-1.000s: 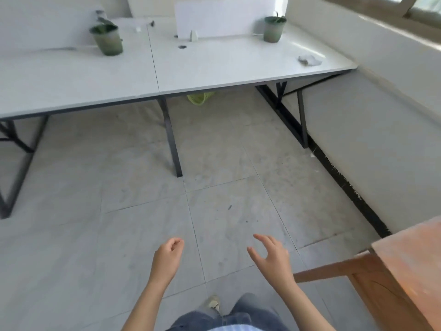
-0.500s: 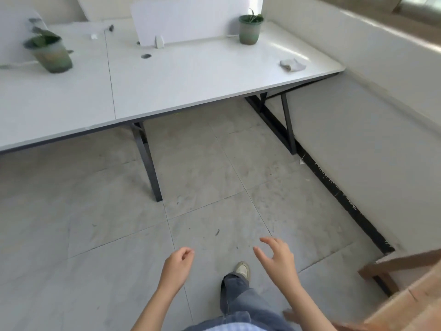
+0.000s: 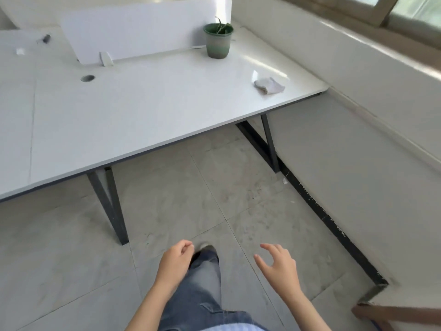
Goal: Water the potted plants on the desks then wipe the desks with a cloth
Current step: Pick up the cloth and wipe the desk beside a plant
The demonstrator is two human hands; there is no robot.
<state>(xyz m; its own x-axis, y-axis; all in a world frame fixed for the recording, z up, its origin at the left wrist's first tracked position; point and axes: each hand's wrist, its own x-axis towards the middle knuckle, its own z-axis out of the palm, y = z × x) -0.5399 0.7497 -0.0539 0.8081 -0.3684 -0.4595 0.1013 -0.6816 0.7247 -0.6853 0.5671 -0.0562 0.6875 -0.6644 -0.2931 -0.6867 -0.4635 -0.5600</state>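
A green potted plant stands upright at the back of the white desk, beside the white divider panel. A crumpled grey cloth lies near the desk's right front corner. My left hand hangs low over the floor with loosely curled fingers and holds nothing. My right hand is beside it, fingers spread and relaxed, also empty. Both hands are well short of the desk's front edge.
A second white desk joins on the left. Black metal legs stand under the desks. A white wall and window ledge run along the right. A brown wooden piece sits at the lower right. My leg and shoe step forward on the tiled floor.
The view has closed in on the right desk; the pot and cloth appear larger and nearer. The left desk's pot has left the view. Both hands stay empty.
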